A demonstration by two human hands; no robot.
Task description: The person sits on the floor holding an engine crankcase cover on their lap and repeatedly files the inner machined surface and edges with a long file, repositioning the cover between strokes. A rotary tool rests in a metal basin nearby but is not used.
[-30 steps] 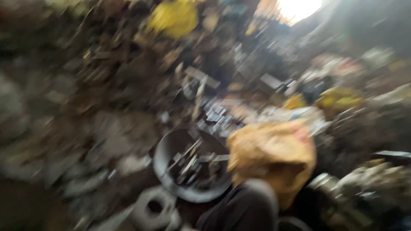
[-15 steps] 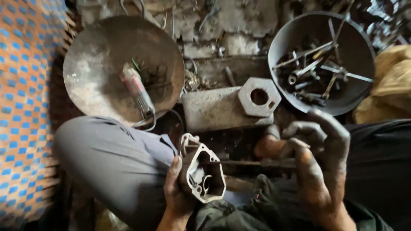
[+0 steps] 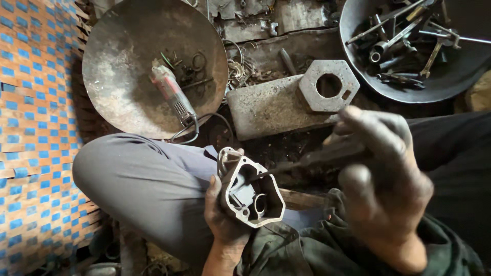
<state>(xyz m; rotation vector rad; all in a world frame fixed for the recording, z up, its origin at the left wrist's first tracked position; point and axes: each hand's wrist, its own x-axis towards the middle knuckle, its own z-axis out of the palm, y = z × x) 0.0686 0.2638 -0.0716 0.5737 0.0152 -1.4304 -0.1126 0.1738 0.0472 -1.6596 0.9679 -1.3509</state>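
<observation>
Left hand (image 3: 222,217) clamped around metal housing (image 3: 250,191); right hand (image 3: 381,179) closed on screwdriver (image 3: 307,161), tip inside housing, near knee (image 3: 138,179)

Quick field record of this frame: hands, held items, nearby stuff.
left hand: grips metal housing, open side up
right hand: holds thin tool, tip inside the housing
big round pan: holds an angle grinder and small rings
dark bowl: wrenches and rods
stone block: hexagonal plate rests on it
left side: blue-orange woven mat
</observation>
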